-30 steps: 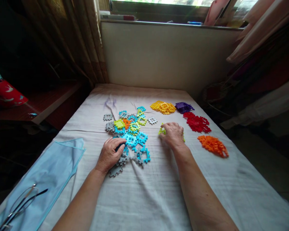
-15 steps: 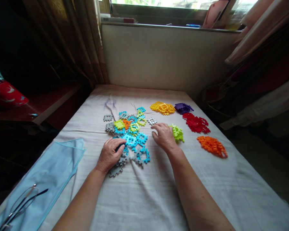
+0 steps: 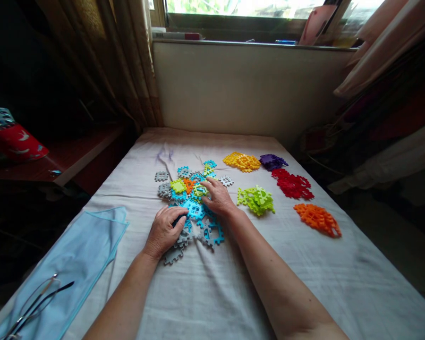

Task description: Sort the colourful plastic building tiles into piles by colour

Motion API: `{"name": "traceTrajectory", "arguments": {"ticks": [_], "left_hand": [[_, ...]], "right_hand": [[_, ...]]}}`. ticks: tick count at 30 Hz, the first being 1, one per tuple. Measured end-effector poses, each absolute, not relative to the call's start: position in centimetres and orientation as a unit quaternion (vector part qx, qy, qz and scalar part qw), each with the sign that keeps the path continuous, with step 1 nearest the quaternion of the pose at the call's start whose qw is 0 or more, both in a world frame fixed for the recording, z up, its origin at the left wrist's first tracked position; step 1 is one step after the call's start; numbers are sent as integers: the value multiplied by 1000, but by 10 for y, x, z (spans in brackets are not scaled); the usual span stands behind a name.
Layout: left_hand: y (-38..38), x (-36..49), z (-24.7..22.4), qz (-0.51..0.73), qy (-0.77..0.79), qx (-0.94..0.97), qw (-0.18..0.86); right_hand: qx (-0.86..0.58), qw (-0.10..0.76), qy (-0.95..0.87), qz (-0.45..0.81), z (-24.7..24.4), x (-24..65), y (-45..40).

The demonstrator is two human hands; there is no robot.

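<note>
A mixed pile of flat, notched plastic building pieces lies on the cloth, with blue window pieces [image 3: 195, 210], grey pieces [image 3: 173, 255], an orange piece [image 3: 189, 185] and a lime-green piece [image 3: 178, 185]. My left hand [image 3: 166, 229] rests at the pile's near left side, fingers curved and thumb apart; a dark patch under it is unclear. Over the pile's right side is my right hand [image 3: 217, 196], its thumb and fingers apart around another lime-green piece [image 3: 199, 190], partly covered. Right of that hand lies a heap of lime-green pieces [image 3: 258, 200].
Farther right are heaps of yellow pieces [image 3: 241, 161], purple pieces [image 3: 272, 162], red pieces [image 3: 292, 184] and orange pieces [image 3: 318, 219]. Eyeglasses [image 3: 35, 302] lie on a light-blue cloth [image 3: 92, 250] at left. A wall [image 3: 248, 89] stands behind the sheet-covered surface.
My right hand has moved left from beside the lime-green heap to the mixed pile, uncovering more of that heap. My left hand stays at the pile. The view has shifted slightly.
</note>
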State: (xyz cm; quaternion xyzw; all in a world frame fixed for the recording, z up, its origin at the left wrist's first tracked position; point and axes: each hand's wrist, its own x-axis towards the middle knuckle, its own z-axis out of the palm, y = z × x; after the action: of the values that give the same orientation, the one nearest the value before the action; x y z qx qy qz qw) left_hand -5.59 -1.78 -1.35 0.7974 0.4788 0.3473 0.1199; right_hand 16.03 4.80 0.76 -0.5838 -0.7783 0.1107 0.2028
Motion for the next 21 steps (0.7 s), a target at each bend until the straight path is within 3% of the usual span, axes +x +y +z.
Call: {"name": "traceTrajectory", "arguments": {"ticks": [7,12,16,21], "left_hand": [[-18,-56,-14,343,484,796,123],[-17,-57,-15,342,483,797,123],[-16,-58,-16,345,477,799,124],[-16,-58,-16,348,476,798,122]], "right_hand": [[-556,160,-806,122,12,159,63],[-594,184,-775,111,13,162,53],[-650,219,-726,53,17,181,31],[-717,167,-675,-40,29,221,5]]}}
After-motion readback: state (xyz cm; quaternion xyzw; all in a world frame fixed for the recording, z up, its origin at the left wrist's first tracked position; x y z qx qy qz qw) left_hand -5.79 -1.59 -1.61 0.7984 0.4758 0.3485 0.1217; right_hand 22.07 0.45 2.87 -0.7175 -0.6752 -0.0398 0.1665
